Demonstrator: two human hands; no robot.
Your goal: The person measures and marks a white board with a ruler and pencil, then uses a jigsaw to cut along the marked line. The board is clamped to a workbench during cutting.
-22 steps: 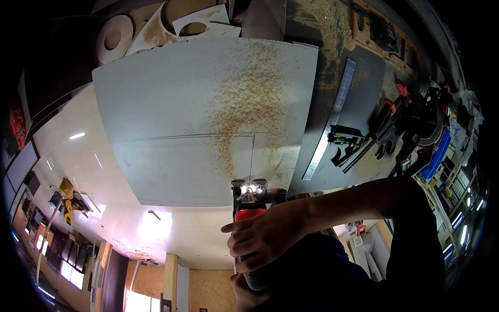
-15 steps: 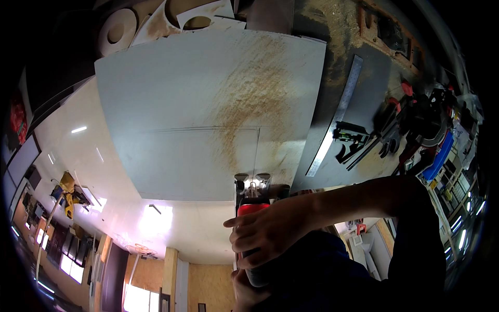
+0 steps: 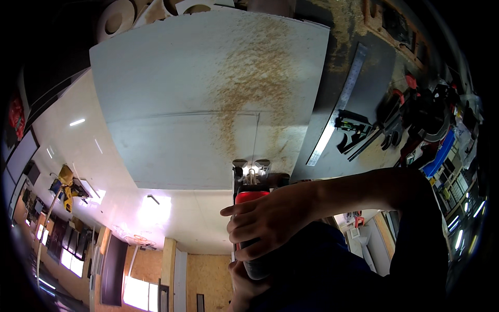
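Observation:
A red and black jigsaw (image 3: 252,195) sits at the near edge of a pale board (image 3: 161,151), its front lit by a small light. My right hand (image 3: 265,221) lies over the tool's body, fingers wrapped across it from the right. Lower down, my left hand (image 3: 246,285) closes around the rear of the jigsaw, partly hidden beneath it. From the lit front, a thin dark line runs away across the board and meets a long crosswise line. Loose sawdust (image 3: 257,67) covers much of the board's middle and far part.
Right of the board lie a steel ruler (image 3: 343,99), a black clamp-like tool (image 3: 353,127) and a cluster of black and red clamps (image 3: 400,122). Ring-shaped offcuts (image 3: 115,20) rest at the far left. A yellow and black tool (image 3: 65,190) is at the left.
The board, the jigsaw and the ruler appear slightly higher in the picture. Both hands keep their hold on the jigsaw, and its front stays at the board's near edge.

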